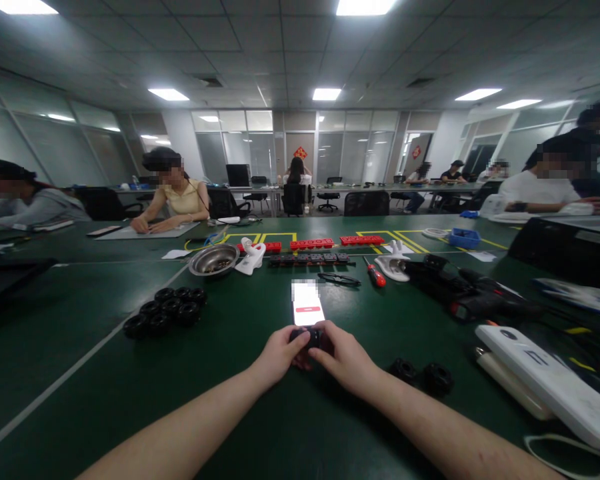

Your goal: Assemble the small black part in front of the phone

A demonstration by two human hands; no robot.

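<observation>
Both my hands meet at the middle of the green table (105,373). My left hand (279,355) and my right hand (344,360) are closed together around a small black round part (311,337) with a dark red side. Just beyond my fingers a phone (307,308) lies flat with its screen lit. A cluster of several black round parts (165,310) sits to my left. Two more black round parts (421,375) lie close to my right wrist.
A metal bowl (213,260), white clips, rows of red and black blocks (310,251), a red-handled screwdriver (375,275), glasses (339,280), a black power tool (467,297) and white devices (550,380) lie around. Other people sit at the far and side tables.
</observation>
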